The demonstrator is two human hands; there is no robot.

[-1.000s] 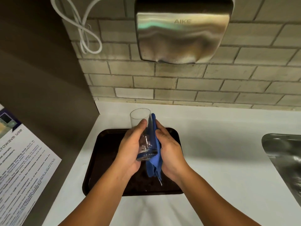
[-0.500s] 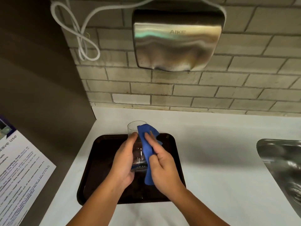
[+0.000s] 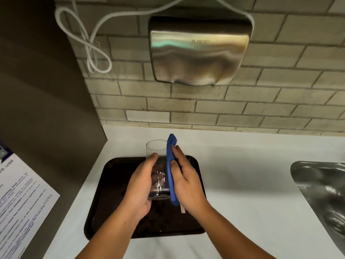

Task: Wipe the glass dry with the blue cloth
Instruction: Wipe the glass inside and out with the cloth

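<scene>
Pressing blue cloth point(image 3: 170, 174), rt hand point(image 3: 188, 184) hides glass point(image 3: 155, 148) side.

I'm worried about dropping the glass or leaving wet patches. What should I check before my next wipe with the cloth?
1. Grip: left hand curled round lower half of the clear drinking glass: ok.
2. right hand holds the blue fabric cloth against the glass's right side: ok.
3. Glass held above the dark rectangular tray: ok.
4. Inside wiped dry: cannot tell.
5. Base wiped dry: cannot tell.
</scene>
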